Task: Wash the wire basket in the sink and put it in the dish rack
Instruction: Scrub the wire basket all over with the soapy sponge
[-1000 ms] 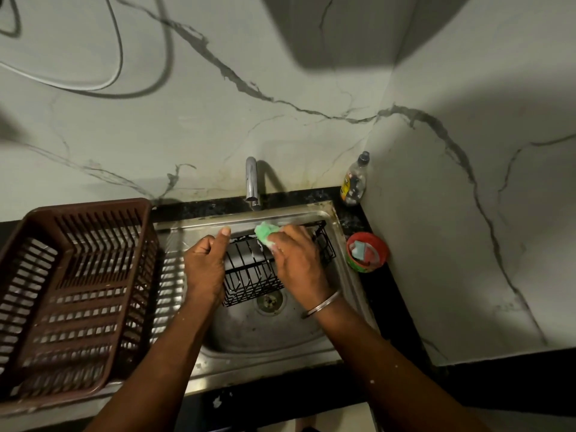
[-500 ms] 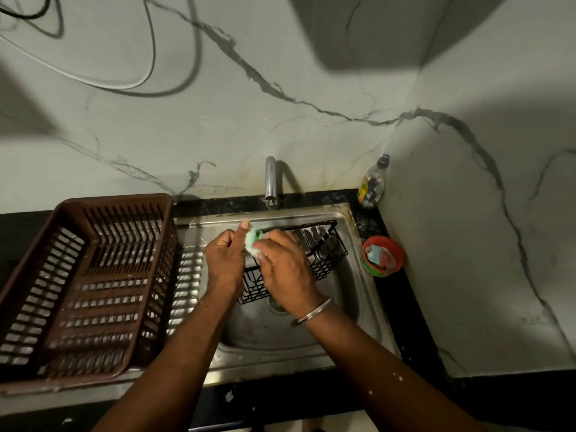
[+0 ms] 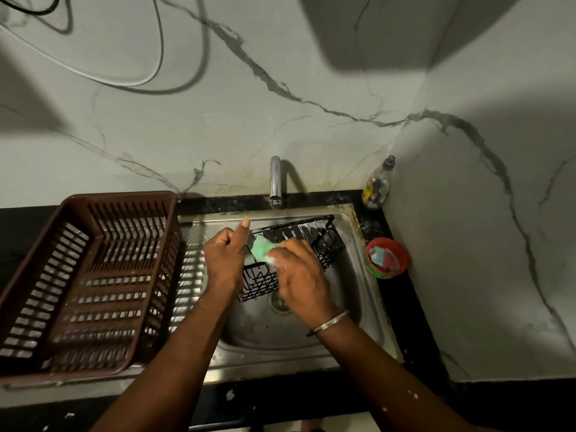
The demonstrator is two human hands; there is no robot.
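Note:
A black wire basket (image 3: pixel 314 241) is held tilted over the steel sink (image 3: pixel 355 310). My left hand (image 3: pixel 225 260) grips the basket's left end, thumb pointing up. My right hand (image 3: pixel 300 277) holds a green soapy sponge (image 3: pixel 261 249) and presses it against the basket's wires near the left end. The brown plastic dish rack (image 3: pixel 84 282) stands on the drainboard left of the sink, with nothing in it.
A chrome tap (image 3: pixel 275 182) rises behind the sink; no water shows. A dish soap bottle (image 3: pixel 377 183) stands in the back right corner. A red bowl (image 3: pixel 387 257) with scraps sits on the black counter, right of the sink. Marble walls close the back and right.
My right hand has slid the sponge leftward along the basket toward my left hand. The camera has shifted, so the scene sits further right in view.

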